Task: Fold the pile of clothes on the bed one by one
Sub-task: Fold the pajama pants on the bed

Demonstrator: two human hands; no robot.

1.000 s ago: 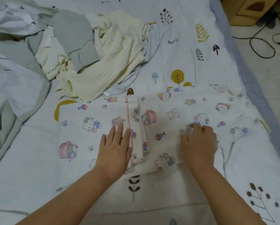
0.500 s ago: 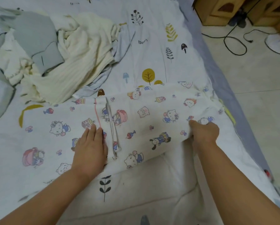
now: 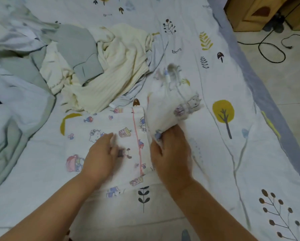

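A white garment printed with cartoon cats (image 3: 111, 136) lies flat on the bed sheet (image 3: 215, 153) in front of me. My right hand (image 3: 171, 152) grips its right half, which is lifted off the bed and swung over towards the middle; that raised flap (image 3: 170, 105) is blurred by motion. My left hand (image 3: 102, 153) rests on the left half with relaxed fingers, just left of the pink seam line (image 3: 137, 136). The pile of clothes (image 3: 100, 66), cream and grey-green pieces, sits at the upper left behind the garment.
A pale grey-green blanket (image 3: 15, 110) is bunched along the left side. The bed's blue-grey edge (image 3: 260, 80) runs down the right, with tiled floor, a black cable (image 3: 270, 53) and a wooden cabinet (image 3: 250, 13) beyond it.
My right hand has lifted the garment's right half and carried it leftward over the middle. My left hand has slid left of the pink seam. The view has shifted back to the left.
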